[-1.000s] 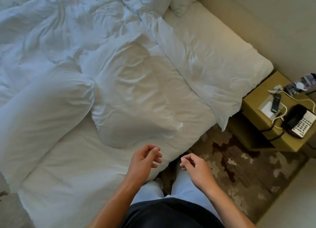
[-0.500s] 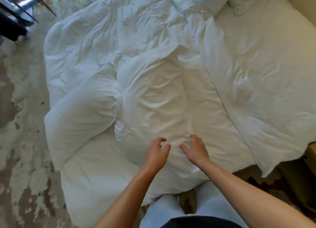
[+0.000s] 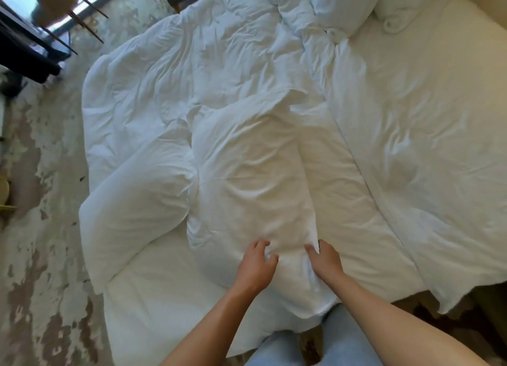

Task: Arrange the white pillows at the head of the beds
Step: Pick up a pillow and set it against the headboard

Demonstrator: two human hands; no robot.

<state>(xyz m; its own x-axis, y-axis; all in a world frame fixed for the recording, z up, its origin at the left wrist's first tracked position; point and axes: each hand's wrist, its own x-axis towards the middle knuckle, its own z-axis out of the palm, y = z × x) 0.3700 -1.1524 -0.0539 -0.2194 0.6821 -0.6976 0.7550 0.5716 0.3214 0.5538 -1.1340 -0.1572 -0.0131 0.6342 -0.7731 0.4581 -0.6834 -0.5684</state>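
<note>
- Here, the left hand (image 3: 256,267) and the right hand (image 3: 325,261) both rest on the near end of a white pillow (image 3: 249,179).
- The left fingers (image 3: 270,257) curl and pinch a bit of the pillow's cloth.
- The right fingers (image 3: 311,249) are bent and dig into the pillow's right edge.
- This pillow lies long in the middle of the bed (image 3: 411,135).
- A second pillow (image 3: 137,209) lies just beside it, on the left, touching it.
- More pillows (image 3: 343,0) sit far off at the top, near the rumpled duvet (image 3: 192,63).
</note>
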